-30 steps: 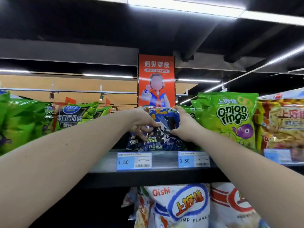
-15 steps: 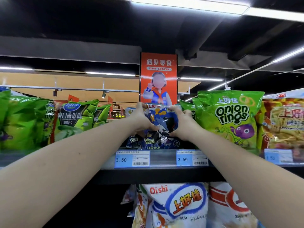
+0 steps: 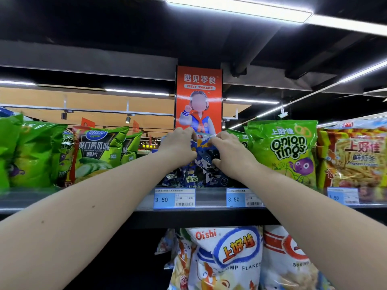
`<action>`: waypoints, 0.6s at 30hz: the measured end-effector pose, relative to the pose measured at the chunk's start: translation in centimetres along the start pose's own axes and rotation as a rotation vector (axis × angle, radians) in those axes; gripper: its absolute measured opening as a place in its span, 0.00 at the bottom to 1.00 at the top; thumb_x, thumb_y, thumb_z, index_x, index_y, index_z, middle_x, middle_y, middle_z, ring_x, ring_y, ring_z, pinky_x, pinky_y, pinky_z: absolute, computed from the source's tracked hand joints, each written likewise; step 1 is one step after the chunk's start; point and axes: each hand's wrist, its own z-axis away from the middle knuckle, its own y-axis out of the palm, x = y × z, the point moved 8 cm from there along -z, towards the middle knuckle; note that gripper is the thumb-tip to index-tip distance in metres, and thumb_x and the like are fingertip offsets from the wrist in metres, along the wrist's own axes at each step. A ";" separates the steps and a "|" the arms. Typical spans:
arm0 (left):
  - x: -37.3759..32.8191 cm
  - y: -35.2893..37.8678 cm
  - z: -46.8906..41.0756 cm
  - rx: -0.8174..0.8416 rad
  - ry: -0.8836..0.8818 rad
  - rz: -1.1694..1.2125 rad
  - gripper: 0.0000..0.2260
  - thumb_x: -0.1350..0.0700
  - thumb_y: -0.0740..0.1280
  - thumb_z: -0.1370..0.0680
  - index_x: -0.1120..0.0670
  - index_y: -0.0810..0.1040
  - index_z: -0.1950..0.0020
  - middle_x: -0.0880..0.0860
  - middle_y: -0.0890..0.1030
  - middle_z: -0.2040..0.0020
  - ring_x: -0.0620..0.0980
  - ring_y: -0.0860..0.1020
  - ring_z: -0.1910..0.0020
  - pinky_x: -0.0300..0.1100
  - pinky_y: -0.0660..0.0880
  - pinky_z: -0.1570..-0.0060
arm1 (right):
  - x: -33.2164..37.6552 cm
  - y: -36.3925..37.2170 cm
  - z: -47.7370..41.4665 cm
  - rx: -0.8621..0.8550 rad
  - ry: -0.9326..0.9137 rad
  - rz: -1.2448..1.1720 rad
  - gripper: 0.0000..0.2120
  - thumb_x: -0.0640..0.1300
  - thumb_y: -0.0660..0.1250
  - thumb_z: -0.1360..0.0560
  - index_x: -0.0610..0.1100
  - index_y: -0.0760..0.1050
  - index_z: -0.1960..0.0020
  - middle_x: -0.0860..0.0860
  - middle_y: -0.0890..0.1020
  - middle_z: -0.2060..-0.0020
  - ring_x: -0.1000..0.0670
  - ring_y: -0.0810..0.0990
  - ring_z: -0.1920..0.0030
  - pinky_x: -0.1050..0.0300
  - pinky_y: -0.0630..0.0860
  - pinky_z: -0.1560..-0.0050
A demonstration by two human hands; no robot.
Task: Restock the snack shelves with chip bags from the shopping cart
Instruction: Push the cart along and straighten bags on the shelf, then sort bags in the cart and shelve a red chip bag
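Observation:
A dark blue chip bag [image 3: 202,166] stands upright on the top shelf [image 3: 211,198], in the gap between the green cucumber chip bags [image 3: 95,152] and the green onion rings bag [image 3: 288,151]. My left hand [image 3: 178,148] grips its upper left side and top edge. My right hand [image 3: 231,152] grips its upper right side, thumb pressed into the front. Both arms reach up and forward. The bag's lower part sits behind the shelf lip. The shopping cart is out of sight.
Price tags [image 3: 174,197] reading 3.50 line the shelf edge. An orange prawn cracker bag [image 3: 356,158] stands at far right. White Oishi shrimp flakes bags [image 3: 228,258] hang on the shelf below. A red snack sign [image 3: 199,97] rises behind the blue bag.
Both hands slid up the blue bag toward its top edge and came closer together. The bag stands a little straighter on the shelf.

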 end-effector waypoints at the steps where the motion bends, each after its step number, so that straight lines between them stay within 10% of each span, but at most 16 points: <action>1: -0.5 -0.1 0.4 0.014 0.020 -0.051 0.15 0.53 0.69 0.26 0.49 0.73 0.41 0.54 0.73 0.40 0.54 0.72 0.41 0.53 0.72 0.40 | 0.4 -0.7 0.2 -0.020 -0.016 0.035 0.21 0.43 0.70 0.26 0.45 0.70 0.35 0.46 0.71 0.38 0.43 0.68 0.37 0.49 0.71 0.40; 8: -5.8 -1.5 2.3 -0.184 0.196 -0.295 0.13 0.53 0.65 0.25 0.49 0.75 0.41 0.53 0.76 0.44 0.56 0.72 0.42 0.51 0.68 0.49 | 1.5 -4.6 3.0 -0.129 -0.026 0.278 0.21 0.41 0.65 0.25 0.48 0.68 0.33 0.48 0.74 0.39 0.44 0.71 0.39 0.49 0.72 0.43; 18: -15.2 -3.7 6.3 -0.393 0.308 -0.057 0.12 0.54 0.65 0.27 0.50 0.76 0.44 0.53 0.77 0.45 0.57 0.72 0.42 0.53 0.67 0.46 | -2.5 -12.8 11.4 -0.152 0.105 0.474 0.20 0.41 0.71 0.30 0.42 0.75 0.39 0.45 0.79 0.45 0.41 0.76 0.44 0.46 0.74 0.45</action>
